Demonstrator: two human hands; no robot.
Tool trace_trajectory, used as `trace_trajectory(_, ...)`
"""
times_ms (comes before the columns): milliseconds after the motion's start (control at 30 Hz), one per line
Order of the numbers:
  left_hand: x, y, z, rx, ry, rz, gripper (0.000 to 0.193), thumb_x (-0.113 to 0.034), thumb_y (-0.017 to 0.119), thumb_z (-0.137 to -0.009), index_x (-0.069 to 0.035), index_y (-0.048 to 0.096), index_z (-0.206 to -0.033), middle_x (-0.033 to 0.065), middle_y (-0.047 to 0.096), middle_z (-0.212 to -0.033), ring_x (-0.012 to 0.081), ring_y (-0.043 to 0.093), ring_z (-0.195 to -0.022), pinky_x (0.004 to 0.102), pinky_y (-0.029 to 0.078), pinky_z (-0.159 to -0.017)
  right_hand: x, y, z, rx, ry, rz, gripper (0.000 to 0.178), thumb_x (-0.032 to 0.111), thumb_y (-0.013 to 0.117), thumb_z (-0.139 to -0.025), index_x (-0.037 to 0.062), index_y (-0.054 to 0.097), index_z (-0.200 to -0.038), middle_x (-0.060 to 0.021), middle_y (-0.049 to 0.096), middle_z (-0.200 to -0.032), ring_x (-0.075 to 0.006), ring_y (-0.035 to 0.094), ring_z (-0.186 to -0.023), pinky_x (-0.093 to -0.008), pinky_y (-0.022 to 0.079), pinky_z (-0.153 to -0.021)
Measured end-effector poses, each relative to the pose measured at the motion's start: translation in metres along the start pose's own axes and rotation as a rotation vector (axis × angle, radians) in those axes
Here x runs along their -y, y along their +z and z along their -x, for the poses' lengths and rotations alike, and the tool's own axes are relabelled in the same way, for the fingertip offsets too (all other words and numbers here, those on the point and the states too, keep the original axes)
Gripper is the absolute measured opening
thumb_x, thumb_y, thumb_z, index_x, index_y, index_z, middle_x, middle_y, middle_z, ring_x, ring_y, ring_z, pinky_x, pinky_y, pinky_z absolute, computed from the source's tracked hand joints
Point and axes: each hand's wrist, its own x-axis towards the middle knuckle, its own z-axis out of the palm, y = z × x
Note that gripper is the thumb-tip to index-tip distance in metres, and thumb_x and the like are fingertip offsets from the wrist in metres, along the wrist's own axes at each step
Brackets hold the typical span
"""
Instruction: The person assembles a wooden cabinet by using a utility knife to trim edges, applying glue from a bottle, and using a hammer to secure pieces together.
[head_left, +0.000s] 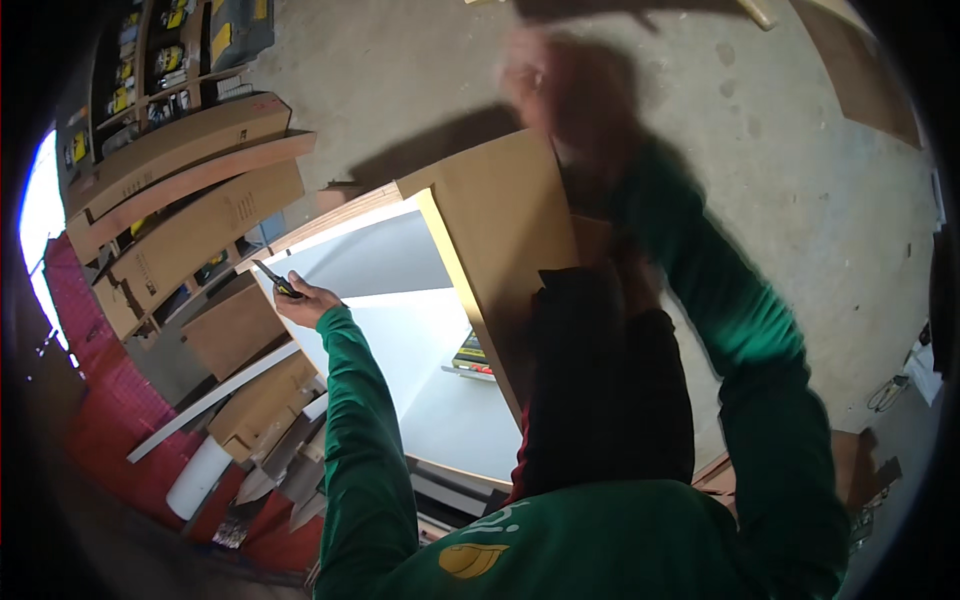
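My left hand [308,303] is closed round the black and yellow handle of a chisel [284,287]. Its blade points up and left, close to the upper left corner of a wooden box cabinet [490,215]; whether it touches the edge I cannot tell. The cabinet has a white inside and a yellow strip along one edge. My right hand [575,85] is raised beyond the cabinet's far corner, over the floor. Motion smears its fingers, so anything in them cannot be made out.
Long cardboard boxes [190,235] and a shelf of tools [165,60] stand at the left. Wood offcuts and a white roll [198,478] lie lower left. A yellow and black item [472,355] is inside the cabinet. My dark-trousered leg [610,390] is beside it. A wooden handle [758,13] shows at the top.
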Motion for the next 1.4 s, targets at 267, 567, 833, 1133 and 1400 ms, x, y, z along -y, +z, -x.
trace_trajectory(267, 0.000, 0.000, -0.004, 0.069, 0.016, 0.029, 0.058, -0.045, 0.064, -0.104, 0.010, 0.056, -0.120, 0.0287, 0.059, -0.108, 0.0463, 0.057, -0.099, 0.0538, 0.046, -0.089, 0.147, 0.049, 0.117, -0.133, 0.470, -0.750, 0.056, 0.007, 0.072, -0.086, 0.0024, 0.059, -0.141, -0.0213, 0.059, -0.122, -0.0379, 0.051, -0.119, -0.0475, 0.046, -0.102)
trace_trajectory(567, 0.000, 0.001, 0.000, 0.071, 0.019, 0.044, 0.051, -0.031, 0.072, -0.102, 0.009, 0.056, -0.130, 0.0227, 0.061, -0.116, 0.0359, 0.062, -0.105, 0.0456, 0.051, -0.095, 0.159, 0.052, 0.102, -0.191, 0.669, -1.098, 0.036, -0.004, 0.071, -0.088, 0.0028, 0.065, -0.123, -0.0141, 0.060, -0.118, -0.0254, 0.065, -0.103, -0.0357, 0.057, -0.084)
trace_trajectory(833, -0.020, -0.006, -0.009, 0.128, -0.015, 0.021, 0.046, -0.032, 0.070, -0.102, 0.001, 0.060, -0.133, 0.0202, 0.063, -0.115, 0.0397, 0.061, -0.106, 0.0491, 0.048, -0.095, 0.149, 0.049, 0.090, -0.093, 0.961, -1.390, 0.017, 0.006, 0.076, -0.096, 0.0019, 0.074, -0.113, 0.0013, 0.070, -0.099, -0.0058, 0.060, -0.085, -0.0232, 0.047, -0.072)
trace_trajectory(1133, -0.034, -0.019, -0.013, 0.298, -0.262, 0.102, 0.035, -0.023, 0.073, -0.097, -0.011, 0.067, -0.128, 0.0144, 0.066, -0.121, 0.0338, 0.057, -0.120, 0.0524, 0.035, -0.107, 0.141, 0.044, 0.069, 0.084, 0.810, -0.719, 0.027, 0.009, 0.074, -0.085, -0.0003, 0.076, -0.110, -0.0050, 0.074, -0.089, -0.0144, 0.067, -0.076, -0.0292, 0.054, -0.069)
trace_trajectory(1400, -0.021, 0.018, -0.024, 0.471, -0.312, 0.069, 0.018, -0.011, 0.064, -0.090, -0.011, 0.068, -0.108, 0.0123, 0.067, -0.102, 0.0346, 0.060, -0.105, 0.0527, 0.039, -0.091, 0.108, 0.056, 0.068, -0.010, 0.704, -0.912, 0.012, 0.007, 0.074, -0.094, 0.0061, 0.067, -0.104, -0.0055, 0.071, -0.096, -0.0168, 0.067, -0.083, -0.0318, 0.054, -0.070)
